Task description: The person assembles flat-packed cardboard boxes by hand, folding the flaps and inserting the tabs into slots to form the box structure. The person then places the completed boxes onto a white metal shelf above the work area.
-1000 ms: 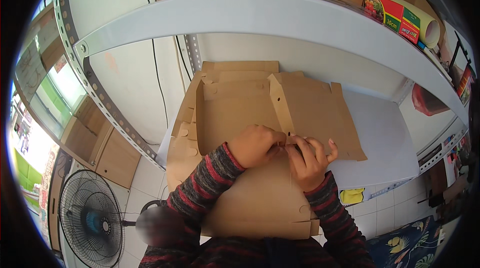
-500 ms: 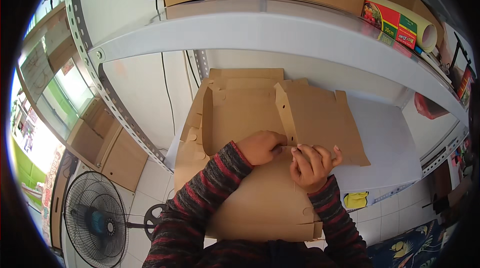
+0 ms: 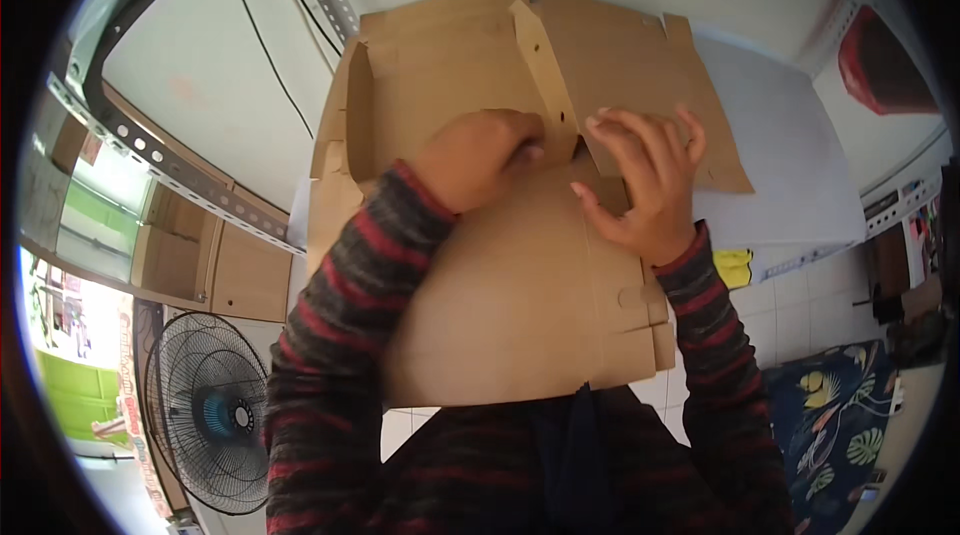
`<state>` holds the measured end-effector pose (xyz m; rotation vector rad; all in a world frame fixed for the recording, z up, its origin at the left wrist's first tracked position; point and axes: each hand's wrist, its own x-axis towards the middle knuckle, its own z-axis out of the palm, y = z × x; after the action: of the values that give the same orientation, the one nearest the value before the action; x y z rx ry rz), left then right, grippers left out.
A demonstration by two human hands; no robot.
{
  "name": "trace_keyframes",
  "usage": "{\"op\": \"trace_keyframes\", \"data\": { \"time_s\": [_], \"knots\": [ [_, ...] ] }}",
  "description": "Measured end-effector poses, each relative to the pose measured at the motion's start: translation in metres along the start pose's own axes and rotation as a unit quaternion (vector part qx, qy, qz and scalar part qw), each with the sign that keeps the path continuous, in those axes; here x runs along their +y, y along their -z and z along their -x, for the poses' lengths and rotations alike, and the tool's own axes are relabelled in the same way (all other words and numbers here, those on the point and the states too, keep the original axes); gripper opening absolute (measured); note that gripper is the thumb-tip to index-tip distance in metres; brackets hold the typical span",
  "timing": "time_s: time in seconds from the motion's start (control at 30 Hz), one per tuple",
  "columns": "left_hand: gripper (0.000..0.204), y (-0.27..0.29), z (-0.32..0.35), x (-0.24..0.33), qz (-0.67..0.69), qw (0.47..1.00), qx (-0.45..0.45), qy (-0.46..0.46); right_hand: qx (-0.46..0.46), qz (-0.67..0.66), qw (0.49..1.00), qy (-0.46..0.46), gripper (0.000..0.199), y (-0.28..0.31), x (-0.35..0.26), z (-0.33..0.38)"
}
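Note:
A brown cardboard box blank [image 3: 500, 315], partly folded, lies before me with one broad panel toward my body. A narrow wall with small dark holes [image 3: 545, 70] stands up beyond my hands, and a folded side wall [image 3: 358, 105] rises at the left. My left hand [image 3: 480, 157] is curled over the cardboard, left of the inner corner; its fingertips are blurred, and whatever they may hold is hidden. To the right of that corner, my right hand [image 3: 645, 175] hovers with its fingers spread and nothing in them.
The cardboard rests on a white table [image 3: 790, 145] against the wall. A standing fan [image 3: 215, 415] is at the lower left, near a wooden cabinet [image 3: 250, 275]. Yellow cloth [image 3: 733, 268] and dark leaf-patterned fabric [image 3: 830, 405] lie at the right. A red bag [image 3: 885, 65] hangs at the far right.
My hands have come apart from the box corner: the right has opened and the left has drawn away leftward. The view has tilted down, so the upper shelf is out of sight.

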<state>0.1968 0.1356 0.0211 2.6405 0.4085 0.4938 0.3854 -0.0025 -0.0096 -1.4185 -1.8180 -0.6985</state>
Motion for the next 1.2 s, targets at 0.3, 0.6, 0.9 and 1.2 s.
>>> {"op": "trace_keyframes", "data": {
  "time_s": [0.3, 0.6, 0.9, 1.2],
  "knots": [
    [0.045, 0.075, 0.090, -0.032, 0.038, 0.979, 0.189, 0.058, 0.012, -0.029, 0.987, -0.160, 0.055, 0.015, 0.052, 0.054],
    [0.079, 0.055, 0.136, -0.076, -0.054, 0.967, 0.200, 0.148, -0.078, 0.069, 0.971, -0.216, 0.050, 0.009, 0.063, 0.073],
    [0.040, 0.076, 0.101, -0.075, -0.093, 0.974, 0.179, 0.103, -0.084, 0.092, 0.962, -0.244, 0.050, 0.010, 0.063, 0.074],
    [0.016, 0.078, 0.129, 0.024, 0.021, 0.996, 0.081, 0.035, 0.035, 0.174, 0.959, -0.222, 0.049, 0.030, 0.070, 0.039]
  ]
}}
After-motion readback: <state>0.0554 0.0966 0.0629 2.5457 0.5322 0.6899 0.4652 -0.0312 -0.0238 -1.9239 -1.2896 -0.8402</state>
